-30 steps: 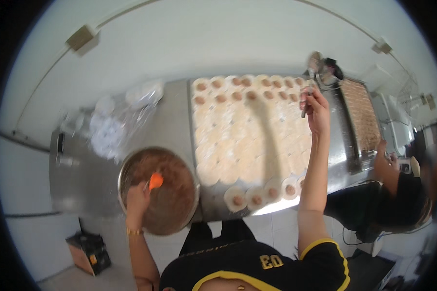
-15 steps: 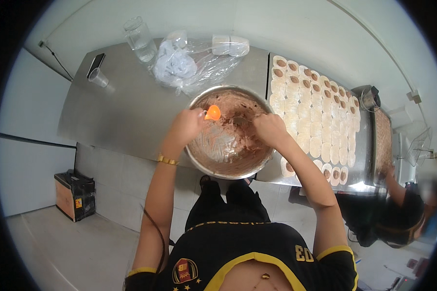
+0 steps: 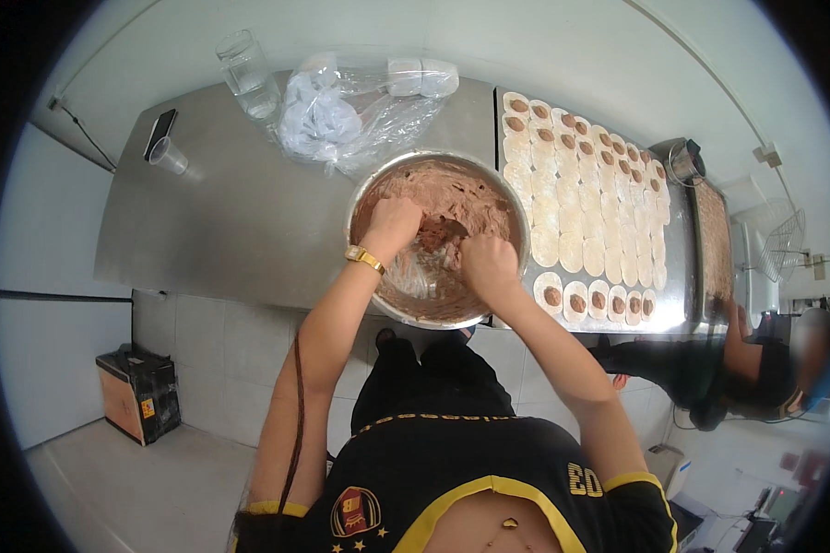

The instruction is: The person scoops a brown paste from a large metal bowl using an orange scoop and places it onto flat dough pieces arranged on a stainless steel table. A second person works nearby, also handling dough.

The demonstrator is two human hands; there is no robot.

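Note:
A large steel bowl (image 3: 526,210) stands at the table's front edge, holding pinkish-brown paste (image 3: 466,194) smeared up its walls. My left hand (image 3: 396,224) is closed inside the bowl, over the paste at the left. The orange scoop it held in the earlier frame is now hidden by the hand and paste. Across from it, my right hand (image 3: 489,264) is closed at the bowl's right side. Its metal spoon, partly visible before, is now mostly hidden by fingers and paste.
Rows of pale oval dough wrappers (image 3: 567,194), several topped with paste, cover the right table. Behind the bowl lie a clear plastic bag (image 3: 327,120) and a glass jug (image 3: 247,78). At left sit a plastic cup (image 3: 168,156) and phone (image 3: 160,134). Another person (image 3: 756,355) works at far right.
My left hand has lowered into the bowl, taking the orange scoop out of sight. My right hand has drawn down and slightly left. More topped wrappers show in the front row.

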